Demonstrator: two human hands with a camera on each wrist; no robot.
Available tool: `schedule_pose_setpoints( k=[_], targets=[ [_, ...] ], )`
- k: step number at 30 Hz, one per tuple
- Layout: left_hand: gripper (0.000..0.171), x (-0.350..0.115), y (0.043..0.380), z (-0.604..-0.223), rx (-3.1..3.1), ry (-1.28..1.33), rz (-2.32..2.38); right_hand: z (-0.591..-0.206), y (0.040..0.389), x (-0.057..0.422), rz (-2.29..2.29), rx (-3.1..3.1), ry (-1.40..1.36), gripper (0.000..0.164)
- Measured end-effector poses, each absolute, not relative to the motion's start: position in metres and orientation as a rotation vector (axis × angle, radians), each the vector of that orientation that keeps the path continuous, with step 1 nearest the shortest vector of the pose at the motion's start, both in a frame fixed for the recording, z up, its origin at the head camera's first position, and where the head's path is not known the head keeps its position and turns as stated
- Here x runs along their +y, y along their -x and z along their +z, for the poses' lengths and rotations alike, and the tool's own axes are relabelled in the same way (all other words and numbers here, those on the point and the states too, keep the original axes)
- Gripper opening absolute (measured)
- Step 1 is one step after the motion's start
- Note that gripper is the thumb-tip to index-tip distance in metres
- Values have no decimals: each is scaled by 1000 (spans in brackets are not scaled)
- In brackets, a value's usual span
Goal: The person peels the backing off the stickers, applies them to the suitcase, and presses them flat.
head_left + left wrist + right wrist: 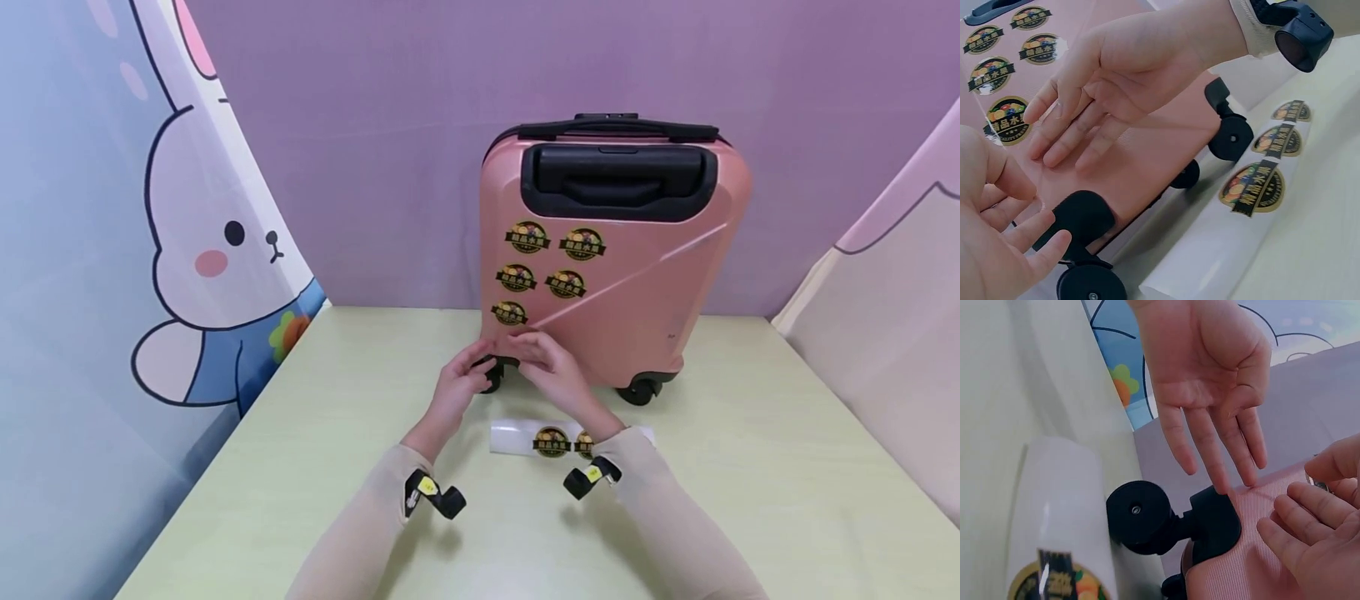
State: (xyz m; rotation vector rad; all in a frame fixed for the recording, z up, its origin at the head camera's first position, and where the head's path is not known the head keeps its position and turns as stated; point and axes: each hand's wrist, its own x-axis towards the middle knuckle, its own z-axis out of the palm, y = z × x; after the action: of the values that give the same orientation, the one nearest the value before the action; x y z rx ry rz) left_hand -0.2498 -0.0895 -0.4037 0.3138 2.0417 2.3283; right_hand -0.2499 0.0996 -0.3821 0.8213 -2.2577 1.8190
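A pink suitcase (637, 292) stands upright on its black wheels, with several round black-and-gold fruit stickers (527, 237) on its left half. My left hand (457, 383) is at the suitcase's lower left corner, beside a wheel (1138, 515), its fingers loosely extended. Just below the lowest sticker (509, 313), my right hand (557, 375) has its fingers over the shell, relaxed and slightly bent. Neither hand shows anything between its fingers. A white curled sheet of stickers (1210, 250) lies in front of the suitcase, partly under my right forearm in the head view.
The pale tabletop (360, 358) carries the suitcase and the sheet. Behind stands a purple backdrop (360, 167). A rabbit-printed curtain (202, 208) hangs on the left, and a pale panel (892, 317) on the right. Each wrist wears a small black camera (452, 502).
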Motion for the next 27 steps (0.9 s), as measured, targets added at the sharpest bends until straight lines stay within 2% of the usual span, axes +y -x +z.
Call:
schedule_pose_setpoints(
  k=[18, 27],
  targets=[
    [63, -87, 243, -423, 2076, -366, 2236, -408, 235, 126, 1792, -2321, -872, 36],
    [56, -87, 242, -432, 2095, -494, 2025, -414, 226, 139, 1677, -2465, -855, 42]
  ],
)
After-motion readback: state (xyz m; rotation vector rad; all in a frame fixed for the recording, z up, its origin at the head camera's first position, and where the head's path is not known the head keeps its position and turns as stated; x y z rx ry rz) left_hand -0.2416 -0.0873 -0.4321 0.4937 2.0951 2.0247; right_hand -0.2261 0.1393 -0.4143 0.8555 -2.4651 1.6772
